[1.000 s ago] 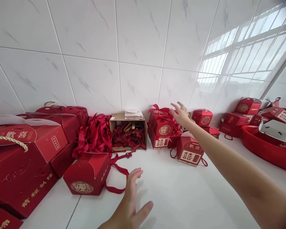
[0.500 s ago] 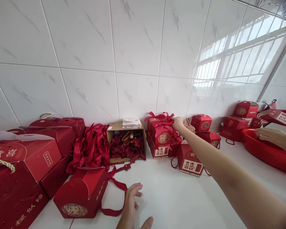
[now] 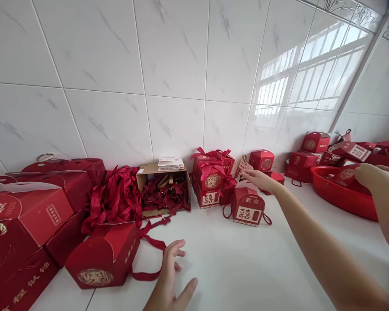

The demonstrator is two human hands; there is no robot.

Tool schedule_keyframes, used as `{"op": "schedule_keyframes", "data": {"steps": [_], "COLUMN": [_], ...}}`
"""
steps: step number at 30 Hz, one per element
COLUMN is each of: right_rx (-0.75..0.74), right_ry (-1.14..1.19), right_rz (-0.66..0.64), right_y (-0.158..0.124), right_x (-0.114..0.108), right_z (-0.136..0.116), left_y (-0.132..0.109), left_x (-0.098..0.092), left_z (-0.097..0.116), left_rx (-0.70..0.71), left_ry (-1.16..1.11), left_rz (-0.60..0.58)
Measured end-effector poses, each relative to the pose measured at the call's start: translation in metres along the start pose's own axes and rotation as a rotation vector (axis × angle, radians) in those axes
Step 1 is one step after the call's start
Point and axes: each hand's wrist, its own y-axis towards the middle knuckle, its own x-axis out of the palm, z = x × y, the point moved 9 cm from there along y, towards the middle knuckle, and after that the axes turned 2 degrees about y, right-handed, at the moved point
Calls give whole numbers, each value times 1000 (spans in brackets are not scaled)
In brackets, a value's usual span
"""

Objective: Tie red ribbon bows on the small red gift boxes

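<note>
My left hand (image 3: 173, 272) is open above the white tabletop, fingers apart and holding nothing. Beside it a dark red ribbon (image 3: 149, 276) loops out from a red gift box (image 3: 105, 259) with a round gold emblem. My right hand (image 3: 261, 178) reaches out flat and empty, fingers stretched to the left. Just under and in front of it stands a small red box (image 3: 249, 206) with a white label and cord loops. To its left, red boxes tied with bows (image 3: 213, 179) are stacked against the wall.
An open carton (image 3: 165, 190) holds dark red ribbon pieces, next to a heap of red ribbons (image 3: 116, 196). Large red boxes (image 3: 26, 233) are piled at left. Over a red basin (image 3: 343, 198) at right, another person's hand (image 3: 372, 177) holds a red box piece.
My right hand has left the bow on the stacked boxes and drawn back to the right, now open. My left hand stays open. The other person's hands have moved at the basin.
</note>
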Motion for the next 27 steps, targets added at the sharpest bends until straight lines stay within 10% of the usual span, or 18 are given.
{"op": "schedule_keyframes", "data": {"steps": [11,18,21,24,27], "right_rx": [80,-106,-244,-328,-406], "right_ry": [-34,201,91,12,-4], "right_rz": [-323,-572,-424,-276,-392], "right_y": [-77,-103,-104,-107,-116], "right_x": [13,33,44,55,81], "right_z": [13,-39,-74,-102,-118], "left_y": [-1,-9,-14,-12,2], "left_x": [-2,1,-3,-31,-100], "left_z": [10,19,48,99,136], "left_rx": [22,88,227,449,395], "left_ry": [51,92,216,440,551], "left_rz": [-110,-120,-128,-31,261]}}
